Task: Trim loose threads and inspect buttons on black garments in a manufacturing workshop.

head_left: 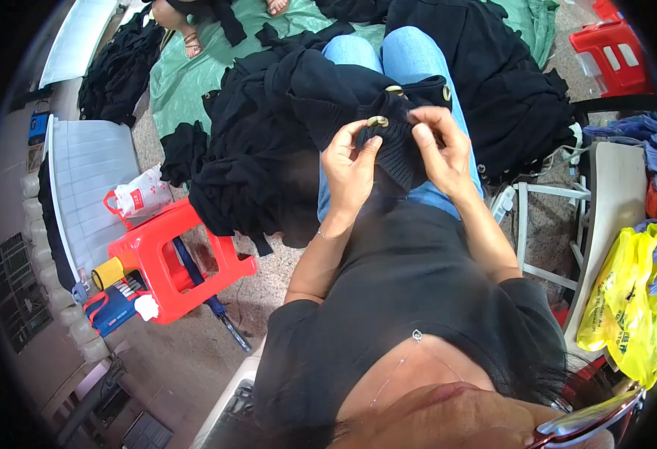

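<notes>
A black ribbed knit garment [397, 142] lies over my jeans-clad lap, with large pale buttons along its edge. My left hand [349, 166] is closed, pinching the ribbed edge between thumb and fingers right at one button [377, 121]. Just to the right, my right hand [447, 153] is closed too, its thumb and index finger drawn together beside the knit. Its fingertips are slightly blurred, and whatever is between them is too small to tell. A second button [394, 90] and a third button [446, 93] show on the cloth beyond my hands.
Heaped black garments [257, 142] spread left of my legs; more black garments [504, 97] lie right, on a green tarp [171, 93]. A red stool [167, 262] stands left. Right are a pale tabletop [605, 202] and a yellow bag [624, 299]. Another person's foot [192, 45] shows far left.
</notes>
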Demonstrator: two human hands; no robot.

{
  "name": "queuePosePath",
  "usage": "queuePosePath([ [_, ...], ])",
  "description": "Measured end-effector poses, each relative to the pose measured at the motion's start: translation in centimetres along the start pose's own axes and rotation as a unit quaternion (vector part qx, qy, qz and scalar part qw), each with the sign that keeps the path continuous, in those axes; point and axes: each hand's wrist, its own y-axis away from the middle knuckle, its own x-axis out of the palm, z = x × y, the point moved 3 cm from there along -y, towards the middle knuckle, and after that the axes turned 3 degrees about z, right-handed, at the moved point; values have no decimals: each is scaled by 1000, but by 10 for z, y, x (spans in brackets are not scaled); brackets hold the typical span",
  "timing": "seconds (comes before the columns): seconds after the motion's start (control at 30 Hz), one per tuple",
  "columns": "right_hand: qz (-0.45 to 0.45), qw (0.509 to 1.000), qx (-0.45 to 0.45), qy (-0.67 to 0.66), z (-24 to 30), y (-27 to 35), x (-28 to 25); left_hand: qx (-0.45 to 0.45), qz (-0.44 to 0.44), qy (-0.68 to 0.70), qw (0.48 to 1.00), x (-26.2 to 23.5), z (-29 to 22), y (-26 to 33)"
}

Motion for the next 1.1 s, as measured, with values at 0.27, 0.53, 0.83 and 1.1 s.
queuePosePath([
  [0.27, -24, 969, -145, 199, 29, -1, 3, 37, 6, -3, 999, 5, -4, 1],
  [0.53, -25, 955, -178, 237, 28, 0, 6, 18, 15, 5, 1000, 5, -1, 2],
  [0.83, -36, 946, -191, 260, 32, -2, 1, 45, 6, -47, 998, 7, -5, 1],
  [1.1, -16, 937, -204, 284, 34, 0, 1, 68, 8, -104, 992, 9, -7, 2],
])
